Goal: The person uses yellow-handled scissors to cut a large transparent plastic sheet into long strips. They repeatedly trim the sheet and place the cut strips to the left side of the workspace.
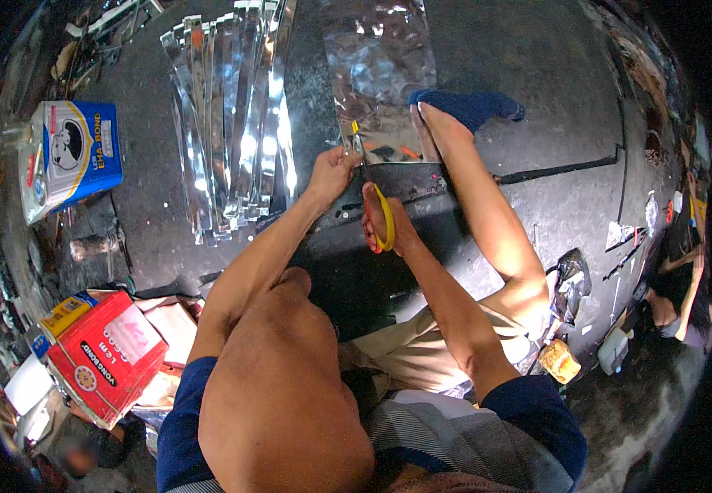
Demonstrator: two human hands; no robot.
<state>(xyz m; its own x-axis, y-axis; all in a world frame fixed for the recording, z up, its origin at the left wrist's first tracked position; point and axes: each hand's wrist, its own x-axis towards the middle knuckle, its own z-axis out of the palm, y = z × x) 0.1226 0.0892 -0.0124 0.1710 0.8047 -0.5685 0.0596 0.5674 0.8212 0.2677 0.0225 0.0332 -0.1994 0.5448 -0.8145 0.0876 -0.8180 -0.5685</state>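
Note:
A shiny silver sheet (381, 66) lies on the dark floor ahead of me. My left hand (335, 172) is closed at the sheet's near left corner, thumb and fingers pinching its edge. Wrapped round the yellow and red handles of a pair of scissors (386, 220) is my right hand (395, 226), just below and right of the left. The blades point away from me to the sheet's near edge, close by the left fingertips; how far they are apart I cannot tell. Several long silver strips (233, 107) lie side by side to the left.
My foot in a blue sock (479, 108) rests by the sheet's right edge. A blue and white tin (85, 156) and a red box (105, 357) stand at left. At right lie a black plastic bag (571, 283) and a yellowish block (559, 361); another person's arm (689, 287) shows beyond.

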